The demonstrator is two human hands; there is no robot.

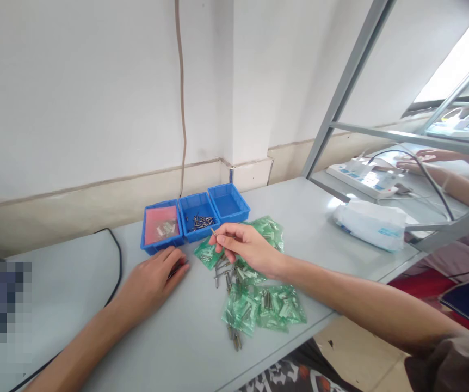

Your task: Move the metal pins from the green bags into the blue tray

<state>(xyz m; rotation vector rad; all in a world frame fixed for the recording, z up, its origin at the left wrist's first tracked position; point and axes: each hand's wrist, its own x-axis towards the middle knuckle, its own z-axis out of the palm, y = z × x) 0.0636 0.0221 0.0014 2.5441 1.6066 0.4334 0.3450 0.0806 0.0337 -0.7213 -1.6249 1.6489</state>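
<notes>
Head camera: the right hand (254,251) is pinching a slim metal pin (214,232) in nearly closed fingers (228,241), near the middle blue bin (197,202). The left hand (153,275) is resting on the surface (144,348), half curled; I cannot tell whether it is gripping anything. Loose metal pins (217,281) and green plastic bags (235,306) are lying near the right hand.

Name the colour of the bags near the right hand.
Translucent green; the bags show best in the head view.

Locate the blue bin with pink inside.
Head view, left of centre: the blue bin sits leftmost of three, beside the middle bin, beyond the left hand.
</notes>
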